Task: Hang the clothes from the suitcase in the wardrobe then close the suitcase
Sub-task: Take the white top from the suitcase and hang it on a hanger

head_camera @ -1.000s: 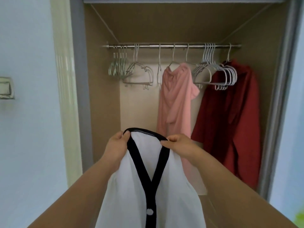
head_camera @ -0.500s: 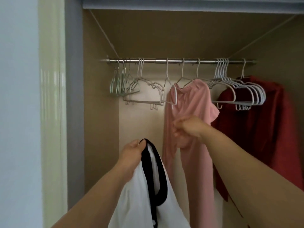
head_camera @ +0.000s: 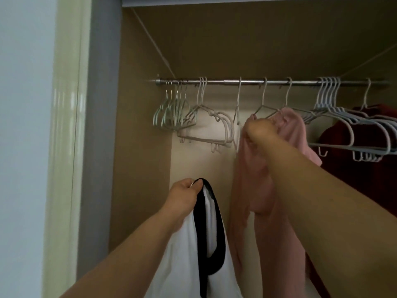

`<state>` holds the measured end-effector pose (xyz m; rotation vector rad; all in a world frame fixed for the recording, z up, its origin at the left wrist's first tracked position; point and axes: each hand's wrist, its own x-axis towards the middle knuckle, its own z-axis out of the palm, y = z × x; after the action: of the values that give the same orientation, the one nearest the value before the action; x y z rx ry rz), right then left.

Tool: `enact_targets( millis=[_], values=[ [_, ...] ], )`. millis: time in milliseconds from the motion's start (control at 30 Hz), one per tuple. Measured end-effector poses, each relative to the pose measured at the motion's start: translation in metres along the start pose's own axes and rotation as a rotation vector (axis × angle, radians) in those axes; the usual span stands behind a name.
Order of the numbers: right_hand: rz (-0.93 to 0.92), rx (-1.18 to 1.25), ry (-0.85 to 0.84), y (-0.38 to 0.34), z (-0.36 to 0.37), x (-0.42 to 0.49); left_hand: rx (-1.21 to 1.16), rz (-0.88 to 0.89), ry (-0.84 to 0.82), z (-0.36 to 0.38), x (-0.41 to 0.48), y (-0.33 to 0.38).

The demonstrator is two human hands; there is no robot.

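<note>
I face the open wardrobe, and the suitcase is out of view. My left hand (head_camera: 182,194) pinches the black-trimmed collar of a white garment (head_camera: 182,254), which hangs down from it at the bottom centre. My right hand (head_camera: 257,131) is raised with its fingers curled, right in front of the top of a pink garment (head_camera: 247,190) hanging on the metal rail (head_camera: 225,82). A thin white hanger (head_camera: 238,100) hangs just left of that hand. Whether the fingers grip anything is hidden behind the hand.
Several empty hangers hang on the rail: a grey bunch (head_camera: 171,117) at the left, white ones (head_camera: 206,127) beside them, and a bunch (head_camera: 354,130) at the right. A dark red garment (head_camera: 365,179) hangs far right. The wardrobe's side wall (head_camera: 139,147) stands close on the left.
My right hand let go of the white garment's collar and rose to the top of the pink garment. My left hand keeps the collar, and the view has moved closer and tilted up.
</note>
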<state>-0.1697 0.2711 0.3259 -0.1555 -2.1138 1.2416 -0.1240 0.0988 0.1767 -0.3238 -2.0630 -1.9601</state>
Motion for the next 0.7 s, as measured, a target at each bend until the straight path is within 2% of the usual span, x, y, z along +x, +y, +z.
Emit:
enact_targets(
  millis=[67, 133, 267, 400, 600, 700],
  values=[
    [-0.043, 0.124, -0.081, -0.006, 0.008, 0.003, -0.011, -0.008, 0.01, 0.002, 0.003, -0.003],
    [-0.003, 0.243, -0.104, -0.012, 0.015, 0.0, -0.007, -0.012, 0.015, 0.003, 0.007, -0.005],
    [-0.002, 0.135, -0.125, -0.017, 0.021, 0.004, -0.008, -0.01, 0.031, 0.002, 0.011, -0.006],
    [-0.055, 0.176, 0.05, -0.01, 0.014, 0.015, -0.005, -0.003, 0.021, 0.002, 0.012, -0.005],
    [-0.396, -0.006, 0.261, -0.008, 0.004, 0.01, 0.01, -0.022, 0.012, 0.006, 0.015, -0.009],
    [-0.445, -0.049, 0.318, -0.002, 0.001, -0.006, 0.011, -0.035, 0.028, 0.005, 0.016, -0.012]
  ],
)
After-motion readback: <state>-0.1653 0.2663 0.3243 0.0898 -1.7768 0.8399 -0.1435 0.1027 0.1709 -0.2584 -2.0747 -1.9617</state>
